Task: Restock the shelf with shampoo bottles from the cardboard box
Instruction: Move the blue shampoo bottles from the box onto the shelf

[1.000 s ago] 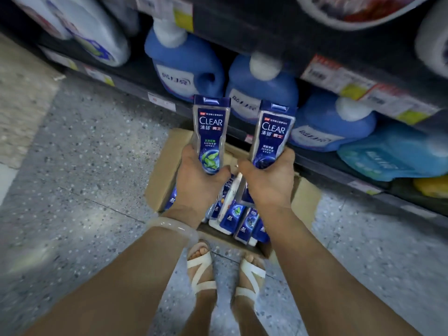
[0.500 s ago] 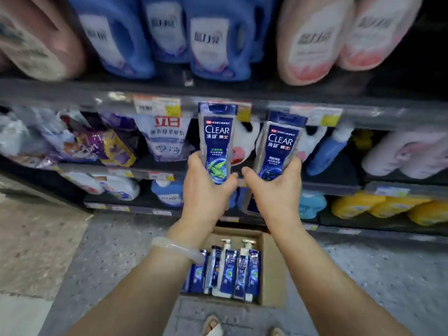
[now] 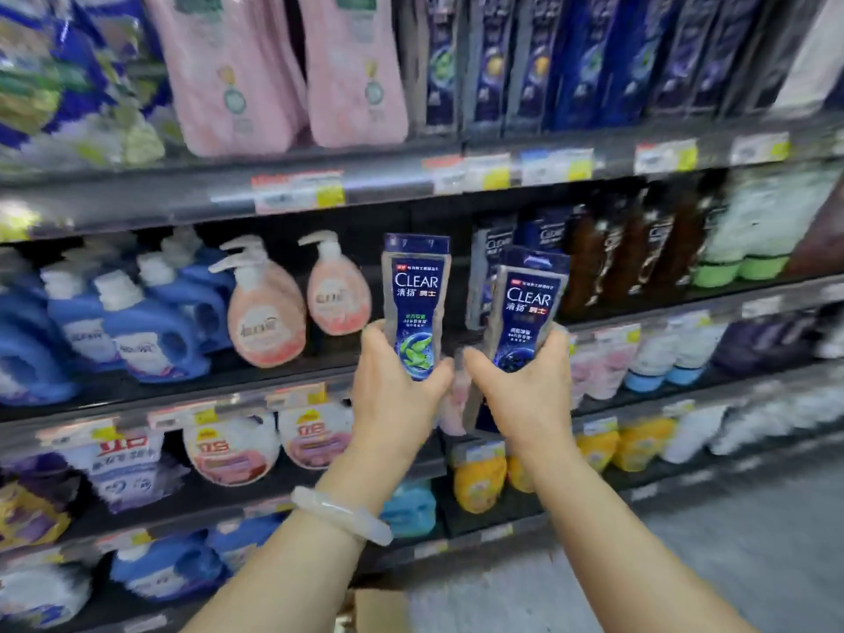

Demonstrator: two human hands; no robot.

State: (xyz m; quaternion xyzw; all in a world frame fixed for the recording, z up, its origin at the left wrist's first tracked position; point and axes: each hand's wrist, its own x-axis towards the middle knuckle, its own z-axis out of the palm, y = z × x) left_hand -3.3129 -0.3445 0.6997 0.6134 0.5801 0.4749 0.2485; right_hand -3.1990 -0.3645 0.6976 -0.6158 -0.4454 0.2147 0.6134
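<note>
The left hand [image 3: 396, 386] grips a blue CLEAR shampoo bottle with green leaves [image 3: 416, 308] on it. The right hand [image 3: 525, 386] grips a darker CLEAR shampoo bottle [image 3: 529, 312]. Both bottles stand upright, close side by side, in front of the middle shelf [image 3: 292, 372]. A pale bangle [image 3: 340, 513] sits on the left wrist. A corner of the cardboard box [image 3: 381, 609] shows on the floor below

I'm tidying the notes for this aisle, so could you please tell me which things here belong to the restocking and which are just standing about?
Part of the job:
- green-leaf CLEAR shampoo bottle, in the left hand
- dark-label CLEAR shampoo bottle, in the right hand
- cardboard box, corner only

Just standing about:
- pink pump bottles
- blue detergent jugs
- yellow bottles
</note>
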